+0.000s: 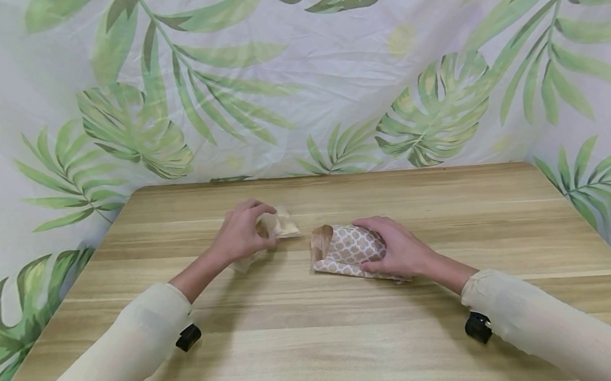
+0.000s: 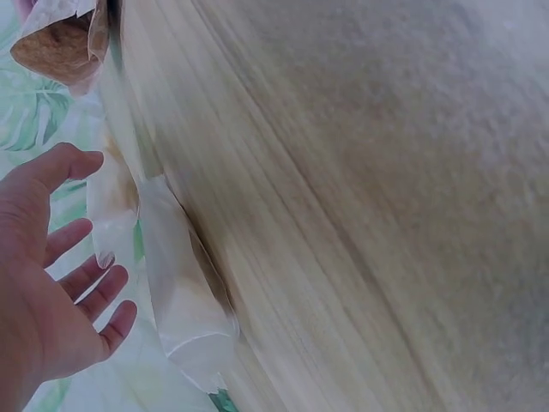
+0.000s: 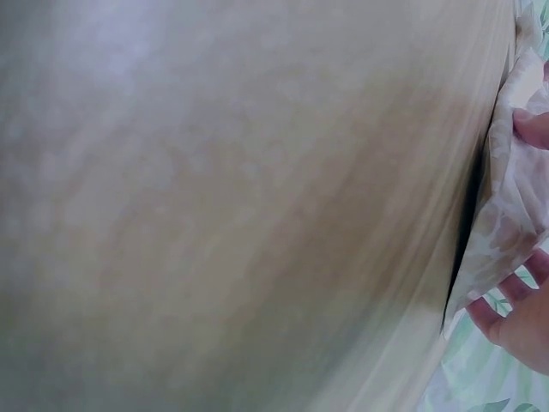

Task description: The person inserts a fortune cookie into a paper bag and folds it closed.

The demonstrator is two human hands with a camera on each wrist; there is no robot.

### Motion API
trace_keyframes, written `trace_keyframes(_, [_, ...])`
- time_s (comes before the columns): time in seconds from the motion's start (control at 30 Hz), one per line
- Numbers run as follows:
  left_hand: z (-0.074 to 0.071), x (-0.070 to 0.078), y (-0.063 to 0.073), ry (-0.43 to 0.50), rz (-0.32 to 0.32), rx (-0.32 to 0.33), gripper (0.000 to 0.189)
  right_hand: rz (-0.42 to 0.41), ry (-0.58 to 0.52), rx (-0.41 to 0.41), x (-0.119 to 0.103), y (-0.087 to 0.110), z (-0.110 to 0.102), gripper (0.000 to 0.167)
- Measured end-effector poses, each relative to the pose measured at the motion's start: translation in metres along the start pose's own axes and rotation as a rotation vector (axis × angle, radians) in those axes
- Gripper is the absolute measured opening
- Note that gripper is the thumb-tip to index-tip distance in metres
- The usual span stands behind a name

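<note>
A paper bag (image 1: 355,243) with a tan and white lattice pattern lies on its side, its brown open mouth facing left. My right hand (image 1: 398,246) grips the bag from the right, thumb on the near side and fingers over the far side. To the left, my left hand (image 1: 244,231) is over two small translucent packets. One packet (image 1: 288,223) with pale yellowish contents shows beyond the fingertips; the other packet (image 1: 249,261) lies partly hidden under the palm. In the left wrist view the left hand's fingers (image 2: 101,292) are spread and loosely bent beside the packets.
Both hands work over a wood-grain table (image 1: 323,344). A leaf-printed cloth (image 1: 341,92) hangs behind the table's far edge and along its sides. Black wrist cameras hang under both forearms.
</note>
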State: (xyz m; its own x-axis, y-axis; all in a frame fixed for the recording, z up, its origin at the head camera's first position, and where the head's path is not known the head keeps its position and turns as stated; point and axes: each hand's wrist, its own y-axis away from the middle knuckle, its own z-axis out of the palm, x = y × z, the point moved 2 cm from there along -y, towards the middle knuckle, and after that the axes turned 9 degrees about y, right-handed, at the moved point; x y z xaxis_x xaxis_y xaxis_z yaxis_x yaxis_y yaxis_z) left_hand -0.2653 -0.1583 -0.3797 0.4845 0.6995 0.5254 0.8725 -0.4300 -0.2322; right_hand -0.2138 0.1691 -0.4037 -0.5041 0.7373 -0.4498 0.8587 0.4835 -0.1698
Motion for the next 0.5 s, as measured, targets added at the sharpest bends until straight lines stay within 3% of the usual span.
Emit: trace_keyframes(0.5, [0.003, 0.013, 0.001, 0.112, 0.042, -0.015, 0.053, -0.002, -0.008, 0.002, -0.002, 0.0, -0.002, 0.082])
